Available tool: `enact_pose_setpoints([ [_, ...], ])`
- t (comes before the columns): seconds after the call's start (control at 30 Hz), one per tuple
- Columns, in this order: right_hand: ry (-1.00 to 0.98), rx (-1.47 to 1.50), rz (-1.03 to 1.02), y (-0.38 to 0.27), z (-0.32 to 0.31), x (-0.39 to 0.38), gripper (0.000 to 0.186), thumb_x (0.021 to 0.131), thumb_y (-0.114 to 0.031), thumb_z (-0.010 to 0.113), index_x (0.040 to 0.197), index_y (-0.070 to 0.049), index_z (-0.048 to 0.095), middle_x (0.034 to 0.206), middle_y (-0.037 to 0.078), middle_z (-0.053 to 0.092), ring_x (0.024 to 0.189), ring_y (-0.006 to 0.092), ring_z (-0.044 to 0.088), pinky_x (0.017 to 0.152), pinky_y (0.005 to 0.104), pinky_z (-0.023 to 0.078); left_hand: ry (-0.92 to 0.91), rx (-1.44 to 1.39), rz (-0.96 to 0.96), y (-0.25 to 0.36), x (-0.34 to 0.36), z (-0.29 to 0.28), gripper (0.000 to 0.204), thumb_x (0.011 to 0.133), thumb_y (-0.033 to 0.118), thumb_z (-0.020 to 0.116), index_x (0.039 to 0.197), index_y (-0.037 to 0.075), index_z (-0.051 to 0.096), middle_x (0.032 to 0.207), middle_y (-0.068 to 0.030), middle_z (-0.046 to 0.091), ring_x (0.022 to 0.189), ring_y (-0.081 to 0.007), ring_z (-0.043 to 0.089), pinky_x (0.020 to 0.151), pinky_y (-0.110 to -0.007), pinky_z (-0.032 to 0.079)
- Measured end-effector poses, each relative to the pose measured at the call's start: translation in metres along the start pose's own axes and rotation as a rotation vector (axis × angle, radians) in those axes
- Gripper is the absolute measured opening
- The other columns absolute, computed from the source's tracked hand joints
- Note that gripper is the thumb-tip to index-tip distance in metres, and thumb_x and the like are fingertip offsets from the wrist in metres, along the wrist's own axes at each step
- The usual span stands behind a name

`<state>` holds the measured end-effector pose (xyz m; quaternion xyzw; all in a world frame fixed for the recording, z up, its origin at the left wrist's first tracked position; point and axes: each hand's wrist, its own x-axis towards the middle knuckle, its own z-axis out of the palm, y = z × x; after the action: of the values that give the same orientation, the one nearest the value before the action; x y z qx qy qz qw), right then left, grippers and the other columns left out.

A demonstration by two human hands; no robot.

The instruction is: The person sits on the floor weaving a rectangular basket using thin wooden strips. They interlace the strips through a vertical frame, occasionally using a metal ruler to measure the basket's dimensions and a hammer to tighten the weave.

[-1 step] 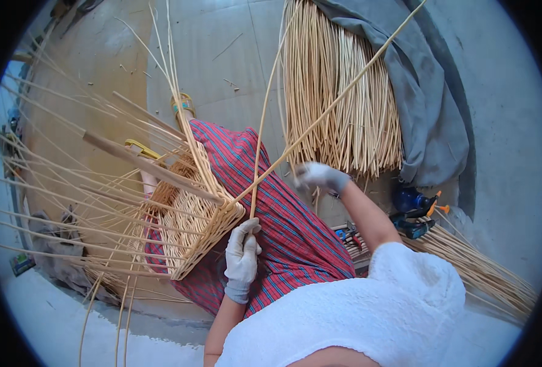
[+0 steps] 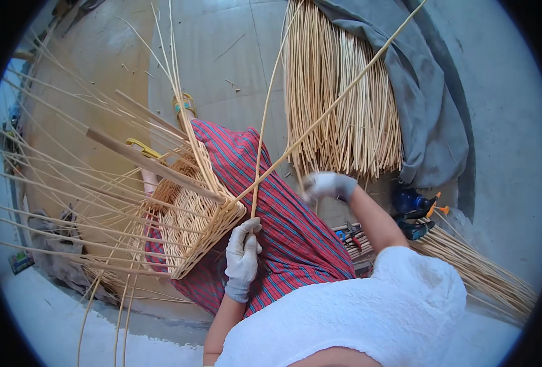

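Whitish, grey-cuffed gloves (image 2: 241, 263); fluffy white top (image 2: 344, 312) at five o'clock; blue-striped red lap cloth (image 2: 292, 229); yellow footwear (image 2: 141, 147) toward ten o'clock.

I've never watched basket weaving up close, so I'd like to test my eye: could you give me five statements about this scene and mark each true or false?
1. The left hand grips a thin stick. True.
2. Both hands are bare. False: both wear pale gloves.
3. The basket rests against a red striped cloth. True.
4. The grey cloth lies left of the big bundle of sticks. False: it lies to the bundle's right.
5. The right hand is touching the basket. False: it is apart from the basket, near the lower ends of the bundle.
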<state>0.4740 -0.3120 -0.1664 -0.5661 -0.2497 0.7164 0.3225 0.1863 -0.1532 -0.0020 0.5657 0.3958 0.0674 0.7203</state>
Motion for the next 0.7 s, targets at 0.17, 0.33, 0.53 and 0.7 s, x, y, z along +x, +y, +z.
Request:
enact_pose_setpoints([
  [0.17,0.063,0.806,-0.174,0.009,-0.002,-0.026,0.047,0.101,-0.041,0.065,0.133,-0.007,0.061,0.093,0.007,0.071,0.084,0.0205,0.070,0.080,0.0379,0.058,0.020,0.001,0.065,-0.001,-0.004,-0.004,0.041,0.102,-0.003,0.049,0.141,0.005,0.056,0.115,-0.0052,0.065,0.072,-0.0035,0.050,0.065,-0.019,0.046],
  [0.33,0.558,1.180,-0.533,-0.027,-0.060,-0.002,0.047,0.106,-0.049,0.052,0.132,-0.011,0.057,0.067,-0.007,0.043,0.051,0.0049,0.037,0.043,0.0208,0.034,0.056,0.088,0.140,0.021,-0.012,-0.017,0.047,0.102,-0.001,0.054,0.148,0.008,0.052,0.113,-0.0052,0.067,0.076,-0.0037,0.054,0.065,-0.019,0.048],
  [0.53,0.134,1.295,-0.902,-0.140,0.122,-0.040,0.023,0.108,-0.029,0.054,0.126,-0.015,0.058,0.096,0.000,0.066,0.088,0.0167,0.064,0.085,0.0357,0.056,0.219,0.365,0.335,0.001,-0.038,-0.052,0.048,0.100,0.004,0.058,0.148,0.004,0.052,0.107,-0.0122,0.069,0.089,-0.0192,0.065,0.080,-0.032,0.054],
  [0.7,-0.097,0.558,-1.033,-0.170,0.263,-0.079,0.004,0.094,-0.007,0.066,0.095,-0.004,0.063,0.077,0.010,0.062,0.078,0.0290,0.065,0.078,0.0436,0.057,0.109,0.658,0.557,-0.008,-0.050,-0.086,0.039,0.096,0.009,0.061,0.135,0.011,0.063,0.103,-0.0144,0.066,0.097,-0.0346,0.066,0.085,-0.043,0.054],
])
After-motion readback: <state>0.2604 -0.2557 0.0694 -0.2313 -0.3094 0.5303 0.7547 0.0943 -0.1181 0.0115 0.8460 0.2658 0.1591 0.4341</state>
